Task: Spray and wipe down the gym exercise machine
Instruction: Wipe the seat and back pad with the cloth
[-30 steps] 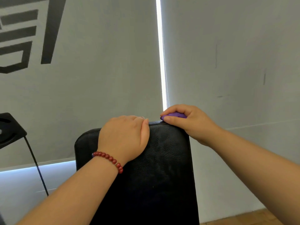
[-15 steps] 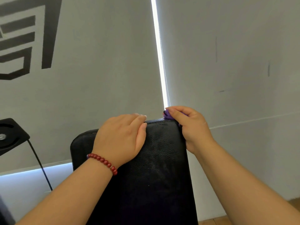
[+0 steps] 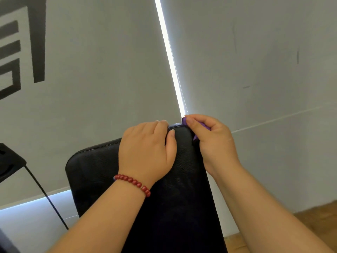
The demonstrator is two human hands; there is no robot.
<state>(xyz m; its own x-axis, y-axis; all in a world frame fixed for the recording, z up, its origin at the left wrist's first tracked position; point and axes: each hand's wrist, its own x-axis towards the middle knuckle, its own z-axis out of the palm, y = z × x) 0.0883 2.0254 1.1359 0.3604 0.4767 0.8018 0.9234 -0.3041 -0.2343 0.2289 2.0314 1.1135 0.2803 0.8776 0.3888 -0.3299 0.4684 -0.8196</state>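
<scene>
Left hand (image 3: 147, 152) on the pad (image 3: 102, 170) top; right hand (image 3: 213, 141), with cloth (image 3: 205, 126), at its right corner.

You wear a bracelet (image 3: 132, 181) of round dark-red beads on your left wrist, lower centre; your forearms are bare.

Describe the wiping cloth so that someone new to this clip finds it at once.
Start at the black pad in the lower middle. At its top right corner the right hand grips the cloth against the edge. It is the only purple thing in view, mostly hidden, peeking out between the fingers.
</scene>
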